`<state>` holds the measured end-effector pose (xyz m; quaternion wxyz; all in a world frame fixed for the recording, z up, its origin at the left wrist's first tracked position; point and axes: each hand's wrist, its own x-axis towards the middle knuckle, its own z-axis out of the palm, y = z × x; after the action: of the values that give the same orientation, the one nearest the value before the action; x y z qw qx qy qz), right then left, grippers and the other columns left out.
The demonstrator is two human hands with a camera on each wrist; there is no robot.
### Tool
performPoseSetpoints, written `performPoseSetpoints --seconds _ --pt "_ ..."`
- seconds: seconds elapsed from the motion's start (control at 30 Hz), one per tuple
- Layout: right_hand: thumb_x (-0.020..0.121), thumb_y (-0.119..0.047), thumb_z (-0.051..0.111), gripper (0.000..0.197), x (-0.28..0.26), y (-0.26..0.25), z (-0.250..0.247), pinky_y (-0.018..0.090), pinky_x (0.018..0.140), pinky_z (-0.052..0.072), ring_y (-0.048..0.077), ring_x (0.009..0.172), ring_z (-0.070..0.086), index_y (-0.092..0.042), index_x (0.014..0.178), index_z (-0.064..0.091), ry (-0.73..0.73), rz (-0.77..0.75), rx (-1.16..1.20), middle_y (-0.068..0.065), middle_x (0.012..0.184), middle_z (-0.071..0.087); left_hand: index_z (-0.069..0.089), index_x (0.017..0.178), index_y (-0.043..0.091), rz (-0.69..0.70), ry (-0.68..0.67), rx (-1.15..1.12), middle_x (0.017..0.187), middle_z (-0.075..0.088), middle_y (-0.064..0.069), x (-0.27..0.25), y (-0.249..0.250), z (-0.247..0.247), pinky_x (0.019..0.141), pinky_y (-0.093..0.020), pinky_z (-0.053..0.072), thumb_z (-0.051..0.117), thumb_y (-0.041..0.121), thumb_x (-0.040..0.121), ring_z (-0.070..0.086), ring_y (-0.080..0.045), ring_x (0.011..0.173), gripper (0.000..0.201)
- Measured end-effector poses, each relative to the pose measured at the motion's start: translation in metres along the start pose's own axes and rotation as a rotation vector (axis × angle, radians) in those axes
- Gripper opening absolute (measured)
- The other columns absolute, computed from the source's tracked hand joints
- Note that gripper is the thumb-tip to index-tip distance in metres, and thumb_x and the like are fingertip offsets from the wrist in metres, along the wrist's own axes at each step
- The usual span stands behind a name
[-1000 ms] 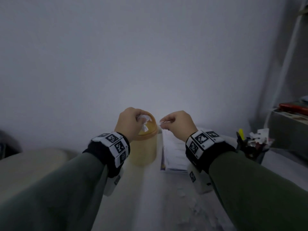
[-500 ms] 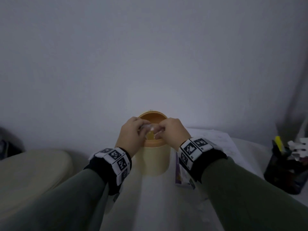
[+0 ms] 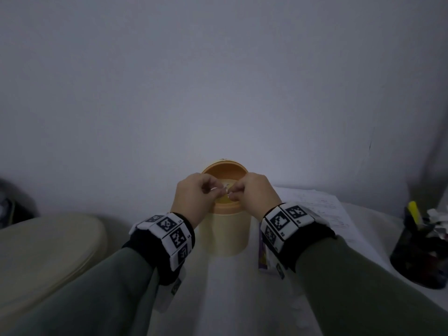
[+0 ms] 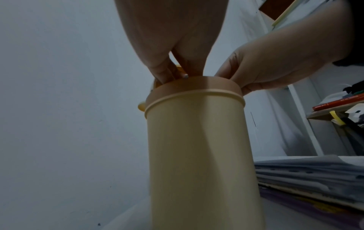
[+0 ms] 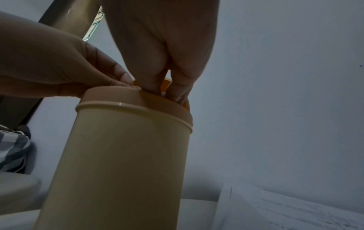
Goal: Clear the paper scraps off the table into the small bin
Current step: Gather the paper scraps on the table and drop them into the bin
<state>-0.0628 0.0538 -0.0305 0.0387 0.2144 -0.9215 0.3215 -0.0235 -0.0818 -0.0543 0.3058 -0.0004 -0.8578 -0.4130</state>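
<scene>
A small yellow bin [image 3: 228, 236] with an orange rim stands on the white table, close to the wall. Both hands hover over its open top, fingertips nearly meeting. My left hand [image 3: 211, 190] pinches a small white paper scrap [image 3: 214, 189] with curled fingers. My right hand [image 3: 232, 192] pinches another white scrap [image 3: 228, 190] just beside it. In the left wrist view the left fingers [image 4: 165, 73] dip into the bin [image 4: 197, 155] mouth with a white bit [image 4: 185, 76] at their tips. In the right wrist view the right fingers [image 5: 177, 93] reach past the rim of the bin [image 5: 128, 155].
A stack of printed papers [image 3: 315, 207] on a purple book [image 3: 263, 255] lies right of the bin. A black pen holder [image 3: 417, 253] with a yellow marker stands at the far right. A cream rounded surface [image 3: 48, 243] sits at the left. The wall is directly behind the bin.
Both hands have closed in from the bin's sides to meet over its opening. The larger crumpled paper seen earlier in the left hand no longer shows.
</scene>
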Motion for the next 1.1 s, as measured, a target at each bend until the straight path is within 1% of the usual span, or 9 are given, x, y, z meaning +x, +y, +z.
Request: performPoseSetpoints --seconds 0.1,0.23,0.4,0.53,0.6,0.73,0.8,0.93,1.1 --pt "0.082 -0.015 0.069 0.023 -0.005 0.002 -0.002 0.008 0.060 0.035 0.014 0.088 0.058 -0.009 0.104 0.075 0.052 -0.046 0.015 0.011 0.108 0.071 0.068 0.078 0.019 -0.006 -0.005 0.006 0.080 0.068 0.002 0.001 0.001 -0.003 0.060 -0.003 0.044 0.073 0.017 0.079 0.057 -0.006 0.070 0.005" --pt "0.077 -0.015 0.074 0.027 -0.007 0.001 -0.010 0.007 0.065 0.037 0.006 0.085 0.055 -0.010 0.104 0.075 0.070 -0.074 0.038 0.007 0.108 0.072 0.070 0.083 0.017 0.049 -0.026 0.076 0.075 0.064 0.009 0.002 0.007 -0.003 0.060 0.005 0.039 0.069 0.016 0.082 0.053 0.007 0.066 0.002" --pt "0.080 -0.010 0.070 0.023 -0.005 0.000 -0.019 0.000 0.056 0.037 0.015 0.094 0.064 -0.008 0.103 0.074 0.052 -0.089 -0.019 0.009 0.106 0.072 0.072 0.083 0.018 0.050 -0.043 0.123 0.075 0.068 0.006 0.009 0.015 -0.003 0.057 -0.002 0.043 0.070 0.019 0.081 0.058 -0.003 0.069 0.002" --pt "0.084 -0.004 0.064 0.023 -0.006 0.001 -0.025 0.014 0.074 0.041 0.022 0.099 0.067 -0.005 0.106 0.073 0.053 -0.067 -0.025 0.012 0.107 0.071 0.070 0.079 0.017 0.048 -0.051 0.097 0.068 0.064 0.005 0.012 0.021 0.000 0.057 -0.004 0.042 0.070 0.015 0.079 0.058 -0.008 0.063 0.003" --pt "0.084 -0.001 0.064 0.022 -0.008 0.002 -0.026 0.017 0.075 0.043 0.022 0.095 0.067 -0.003 0.104 0.073 0.055 -0.054 -0.022 0.013 0.107 0.071 0.070 0.079 0.016 0.056 -0.033 0.109 0.070 0.065 0.004 0.011 0.022 0.002 0.055 -0.001 0.041 0.070 0.016 0.080 0.056 -0.003 0.061 0.000" --pt "0.085 -0.002 0.063 0.025 -0.007 0.002 -0.031 0.014 0.063 0.042 0.013 0.087 0.058 -0.003 0.109 0.071 0.014 -0.045 -0.061 0.014 0.112 0.070 0.071 0.082 0.016 0.056 -0.012 0.120 0.075 0.066 0.007 0.007 0.022 0.002 0.056 0.005 0.039 0.068 0.017 0.082 0.053 0.005 0.064 0.003" --pt "0.089 -0.001 0.057 0.029 -0.006 -0.001 -0.033 0.016 0.075 0.045 0.020 0.101 0.063 -0.004 0.116 0.067 -0.055 -0.017 -0.098 0.014 0.119 0.066 0.072 0.088 0.016 0.026 -0.015 0.127 0.082 0.068 0.005 0.007 0.021 0.001 0.060 0.003 0.038 0.064 0.012 0.084 0.057 -0.002 0.071 0.010" --pt "0.092 0.000 0.049 0.037 -0.012 -0.002 -0.026 0.022 0.098 0.042 0.024 0.119 0.057 -0.010 0.125 0.062 -0.069 -0.026 -0.134 0.011 0.128 0.061 0.072 0.100 0.016 -0.071 -0.068 0.058 0.097 0.069 0.003 0.005 0.024 -0.003 0.081 -0.014 0.044 0.059 0.001 0.083 0.062 -0.008 0.090 0.026" --pt "0.088 0.001 0.055 0.037 -0.024 -0.004 -0.024 0.016 0.086 0.041 0.016 0.111 0.061 -0.014 0.120 0.065 0.029 -0.109 -0.120 0.005 0.125 0.064 0.071 0.100 0.021 -0.039 -0.087 0.079 0.092 0.063 0.012 -0.002 0.030 -0.007 0.077 -0.014 0.044 0.059 0.004 0.084 0.058 -0.006 0.086 0.026"
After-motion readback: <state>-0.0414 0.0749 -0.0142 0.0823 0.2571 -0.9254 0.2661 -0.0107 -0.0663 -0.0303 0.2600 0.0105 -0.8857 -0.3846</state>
